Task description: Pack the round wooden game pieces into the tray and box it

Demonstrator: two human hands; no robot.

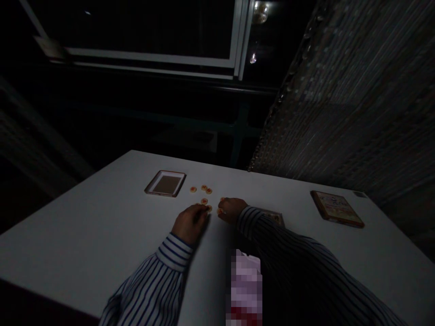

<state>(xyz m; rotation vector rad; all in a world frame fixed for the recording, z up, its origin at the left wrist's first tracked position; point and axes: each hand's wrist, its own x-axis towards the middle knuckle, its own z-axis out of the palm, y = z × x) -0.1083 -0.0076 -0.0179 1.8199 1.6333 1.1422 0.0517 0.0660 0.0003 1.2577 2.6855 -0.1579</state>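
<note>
Several small round Chinese chess pieces [204, 187] with red marks lie loose on the white table. My left hand [190, 223] rests low over the table, its fingers closed at a Chinese chess piece [209, 208]. Just above that hand sits another piece [204, 201]. Facing it from the right, my right hand [234, 209] has its fingertips closed around a piece [220, 211]; one more piece edge shows by its knuckles. The dim light hides how firmly either hand grips. A shallow box [277, 217] with pieces in it is partly covered by my right forearm.
An open shallow tray [181, 184] stands to the left of the pieces. A flat box with a printed cover [336, 209] lies at the table's right. Bead strings [312, 108] hang along the right edge, and a dark window [152, 58] is behind.
</note>
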